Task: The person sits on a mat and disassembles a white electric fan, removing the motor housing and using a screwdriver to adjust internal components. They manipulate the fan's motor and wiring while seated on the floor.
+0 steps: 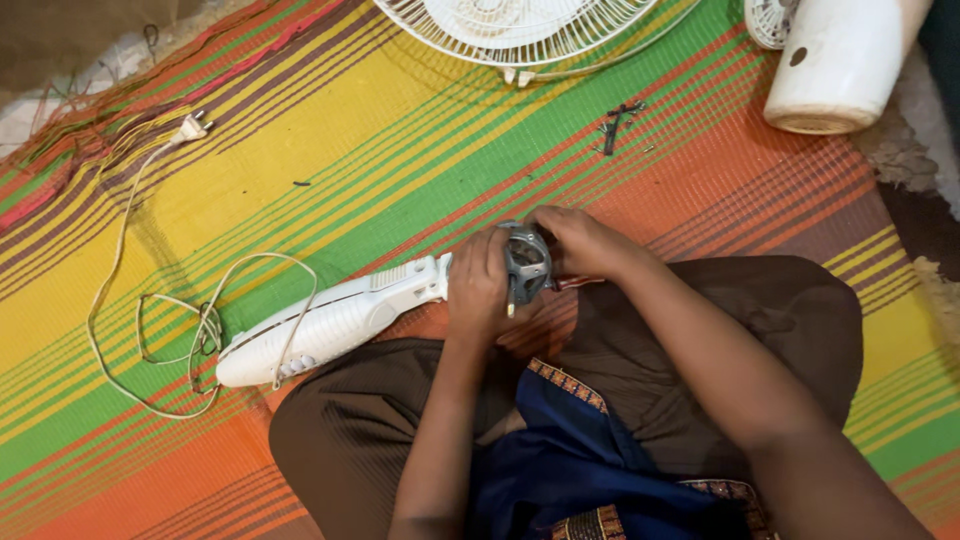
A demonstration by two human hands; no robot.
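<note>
Hands: left [478, 285], right [578, 243] | fingers curled tight round grey motor [525, 262] | forearms angled inward

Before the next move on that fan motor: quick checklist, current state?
1. Plug out of any socket: ok, it lies loose on the mat.
2. Motor held by both hands: ok, left hand and right hand on it.
3. Stand supported: ok, lying flat.
4. Cord clear of hands: ok, looped beside stand.
5. Screws gathered: ok, small dark pile near grille.
6. Tool in grip: cannot tell.
</note>
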